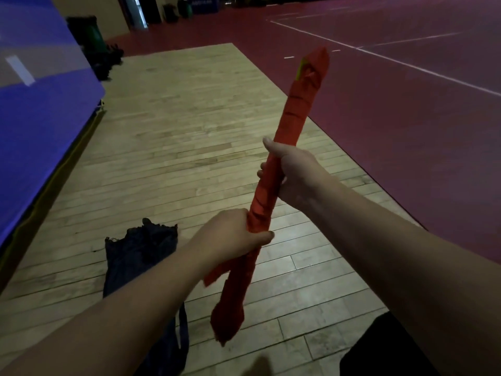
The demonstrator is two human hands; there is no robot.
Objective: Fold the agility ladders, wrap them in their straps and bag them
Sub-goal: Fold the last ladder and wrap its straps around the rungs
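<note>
Both hands clenched round strap-wrapped orange ladder bundle (294, 126): right hand (294, 173) mid-length, left hand (230, 236) lower. Loose strap tail (215, 276) dangles; wrap could unwind before reaching dark bag (138, 253).

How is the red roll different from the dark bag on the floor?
The red roll is bright red; the dark bag is nearly black. The red roll is held up by the left hand and right hand; the dark bag lies on the wooden floor. The red roll is wound tight and straight; the dark bag is limp and crumpled. Both are long.
</note>
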